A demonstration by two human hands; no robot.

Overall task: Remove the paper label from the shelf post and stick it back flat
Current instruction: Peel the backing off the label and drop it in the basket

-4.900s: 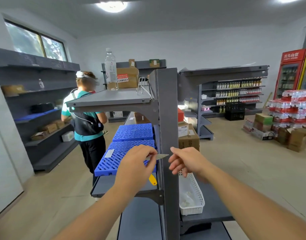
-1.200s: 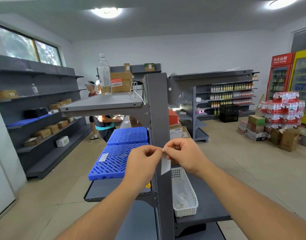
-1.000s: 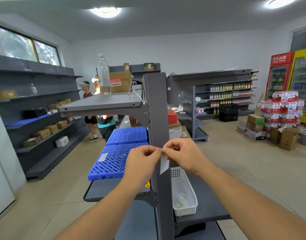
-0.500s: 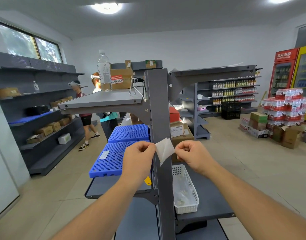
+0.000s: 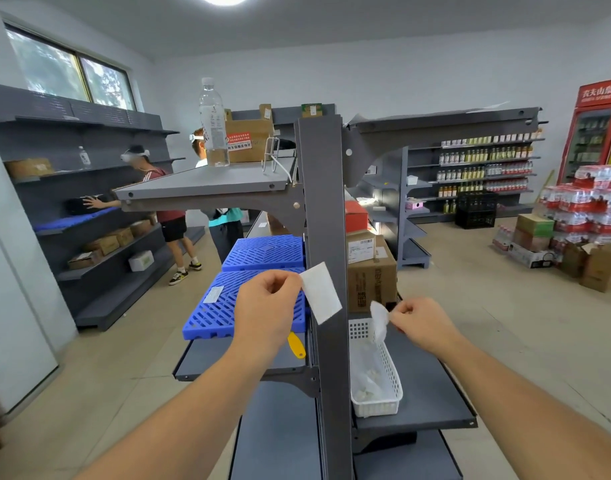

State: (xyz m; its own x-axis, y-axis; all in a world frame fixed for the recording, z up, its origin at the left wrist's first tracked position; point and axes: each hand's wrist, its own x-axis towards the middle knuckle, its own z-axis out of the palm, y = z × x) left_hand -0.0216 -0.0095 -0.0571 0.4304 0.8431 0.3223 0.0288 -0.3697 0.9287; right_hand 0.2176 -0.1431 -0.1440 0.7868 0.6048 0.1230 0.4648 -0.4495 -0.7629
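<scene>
A grey upright shelf post [image 5: 323, 209] rises in the middle of the head view. My left hand [image 5: 267, 311] pinches the left edge of a white paper label [image 5: 320, 292], which hangs tilted in front of the post, off its surface. My right hand [image 5: 420, 323] is to the right of the post and pinches a small crumpled white backing scrap [image 5: 379, 318] above a white basket [image 5: 376, 389].
Blue plastic grid panels [image 5: 262, 271] and a yellow-handled tool [image 5: 296, 344] lie on the left shelf. Cardboard boxes [image 5: 369, 271] stand behind the basket. A water bottle [image 5: 213, 124] stands on the top shelf. Two people [image 5: 165, 209] work at the left wall shelves.
The two hands have parted: the left keeps the label by the post, the right has drawn a white scrap away to the right, over the basket.
</scene>
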